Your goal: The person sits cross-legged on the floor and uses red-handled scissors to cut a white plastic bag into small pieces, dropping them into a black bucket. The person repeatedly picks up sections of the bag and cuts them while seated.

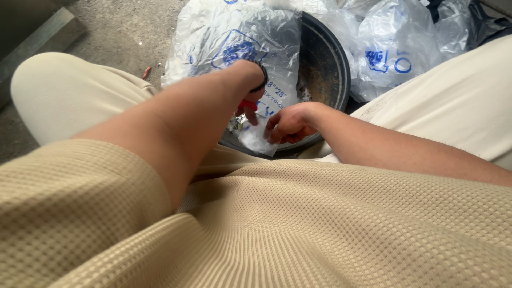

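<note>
Nearest the camera: beige knit shirt (320, 229).
Right hand (288, 125): fingers pinched on a small clear bag (255, 140) at the pan's near rim.
Left hand (250, 96): fingers closed on a red-handled tool (247, 105), touching the bag.
Behind: dark round pan (325, 64), printed plastic bags (240, 42), concrete floor (122, 32).

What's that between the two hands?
A small clear plastic bag lies between the left hand and right hand, over the dark round pan's edge, seen from the head camera.
</note>
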